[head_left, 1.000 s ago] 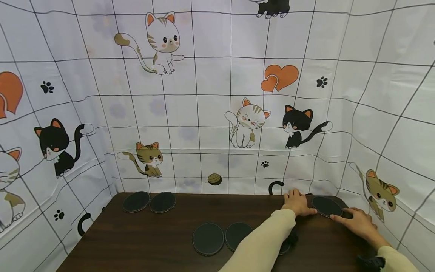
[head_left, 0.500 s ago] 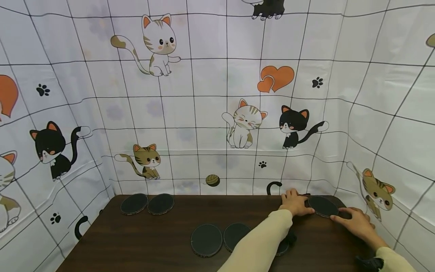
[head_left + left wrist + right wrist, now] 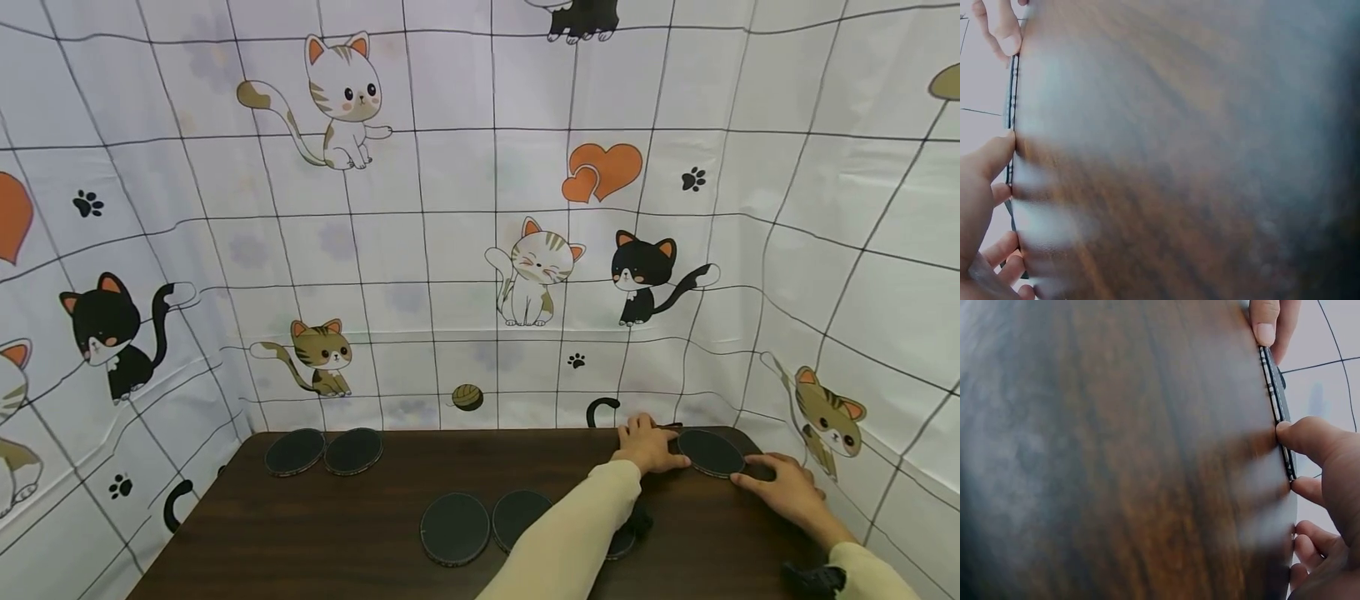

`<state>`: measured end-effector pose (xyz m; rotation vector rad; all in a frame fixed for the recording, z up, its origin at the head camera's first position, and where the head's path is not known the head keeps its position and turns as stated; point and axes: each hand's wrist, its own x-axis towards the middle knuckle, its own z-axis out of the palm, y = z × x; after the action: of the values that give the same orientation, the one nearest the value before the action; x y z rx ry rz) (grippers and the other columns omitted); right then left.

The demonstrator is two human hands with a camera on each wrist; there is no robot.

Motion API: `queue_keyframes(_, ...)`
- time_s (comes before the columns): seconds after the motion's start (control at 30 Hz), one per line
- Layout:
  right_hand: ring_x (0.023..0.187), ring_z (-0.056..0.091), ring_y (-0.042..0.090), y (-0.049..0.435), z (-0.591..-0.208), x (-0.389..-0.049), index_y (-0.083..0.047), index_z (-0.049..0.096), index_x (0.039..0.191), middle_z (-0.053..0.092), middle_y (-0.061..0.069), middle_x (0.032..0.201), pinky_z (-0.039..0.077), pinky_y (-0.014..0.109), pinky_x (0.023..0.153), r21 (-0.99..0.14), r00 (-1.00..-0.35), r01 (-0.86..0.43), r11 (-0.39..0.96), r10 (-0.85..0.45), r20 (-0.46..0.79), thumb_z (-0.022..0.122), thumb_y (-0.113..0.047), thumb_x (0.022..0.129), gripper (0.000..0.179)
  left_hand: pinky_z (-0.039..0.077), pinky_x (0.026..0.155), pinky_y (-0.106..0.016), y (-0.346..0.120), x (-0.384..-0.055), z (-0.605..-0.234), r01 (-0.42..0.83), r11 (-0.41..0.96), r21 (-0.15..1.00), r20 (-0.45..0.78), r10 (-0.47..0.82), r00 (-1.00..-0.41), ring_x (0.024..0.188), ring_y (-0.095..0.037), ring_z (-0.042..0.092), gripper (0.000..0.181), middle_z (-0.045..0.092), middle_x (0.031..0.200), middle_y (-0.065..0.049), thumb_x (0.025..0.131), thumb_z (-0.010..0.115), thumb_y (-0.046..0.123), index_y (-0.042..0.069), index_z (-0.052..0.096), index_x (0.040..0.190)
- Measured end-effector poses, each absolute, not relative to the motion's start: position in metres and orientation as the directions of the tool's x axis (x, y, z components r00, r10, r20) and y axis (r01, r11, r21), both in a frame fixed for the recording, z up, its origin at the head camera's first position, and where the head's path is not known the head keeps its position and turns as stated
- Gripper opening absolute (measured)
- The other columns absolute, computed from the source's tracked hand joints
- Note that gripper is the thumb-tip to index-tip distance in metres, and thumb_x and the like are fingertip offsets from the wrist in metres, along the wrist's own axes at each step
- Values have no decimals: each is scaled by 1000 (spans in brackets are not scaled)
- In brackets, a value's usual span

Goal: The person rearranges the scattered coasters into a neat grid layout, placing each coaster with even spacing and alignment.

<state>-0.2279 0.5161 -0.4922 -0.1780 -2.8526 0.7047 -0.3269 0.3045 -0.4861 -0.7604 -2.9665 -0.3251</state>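
A flat, round black disc (image 3: pixel 708 452) lies at the far right corner of the dark wooden table. My left hand (image 3: pixel 647 446) is at its left side, thumb on the rim and the other fingers spread toward the table's back edge. On the opposite side, my right hand (image 3: pixel 786 487) holds the rim with thumb and index finger. The right wrist view shows the disc edge-on as a thin, banded rim (image 3: pixel 1275 394), with the right thumb and a finger against it. In the left wrist view the left hand (image 3: pixel 975 200) meets the same rim (image 3: pixel 1013 94).
Two similar discs sit side by side at the back left, the outer one (image 3: pixel 295 452) near the corner. Nearer the front are a disc (image 3: pixel 454 529), a neighbour (image 3: pixel 517 515) and another (image 3: pixel 621 544), partly covered by the left sleeve (image 3: pixel 558 533). A cat-printed sheet (image 3: pixel 450 250) surrounds the table (image 3: pixel 300 533).
The whole head view has shifted slightly left. Both hands stay at the same disc, and no disc has visibly changed place on the table.
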Motion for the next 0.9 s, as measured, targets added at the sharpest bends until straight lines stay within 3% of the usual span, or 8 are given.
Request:
queue_keyframes(0.43,104,17,71,515,-493,-226,10,52,118,26,41,128,12,79,66,-490,-976,28,871,130,176,64,-56,80,77,28,91,-41,298,-327,-480,495,833,245,101,486,-868,116,-15,33,54,38,126,10,71,63,67,51,53,122)
queue_keyframes(0.9,114,28,57,512,-495,-228,16,52,116,30,37,130,21,75,74,-482,-976,-41,875,68,207,63,-47,84,72,29,85,-41,304,-329,-476,381,830,408,77,385,-920,106,-15,37,48,44,115,10,60,80,55,45,66,105)
